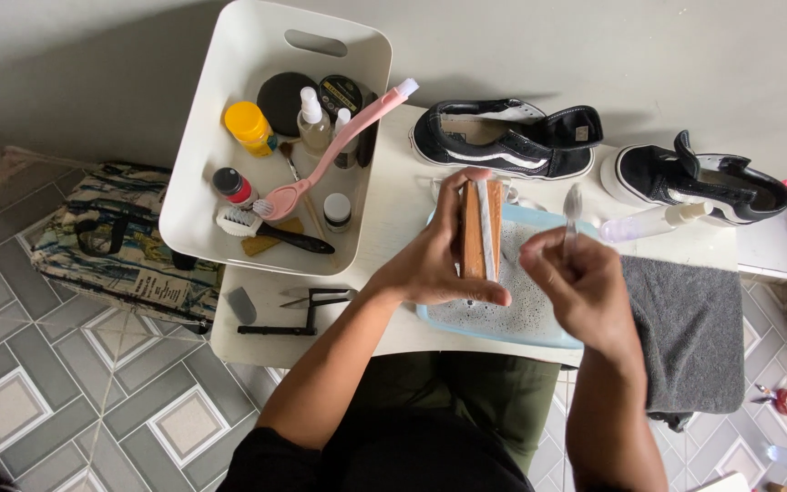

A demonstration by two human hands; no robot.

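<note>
Two hands work over a sudsy basin [539, 333]: left hand [430, 264] grips a wooden block [477, 232], right hand [580, 282] pinches a toothbrush [572, 214].

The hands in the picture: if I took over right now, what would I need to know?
Left hand holds a shoe on its edge, tan sole up, over the blue tray of soapy water. Right hand grips a small brush, bristles up, beside the sole. Two black sneakers sit behind; a grey towel lies right; more brushes and bottles are in the white bin. How much scrubbing is done cannot be told.
</note>
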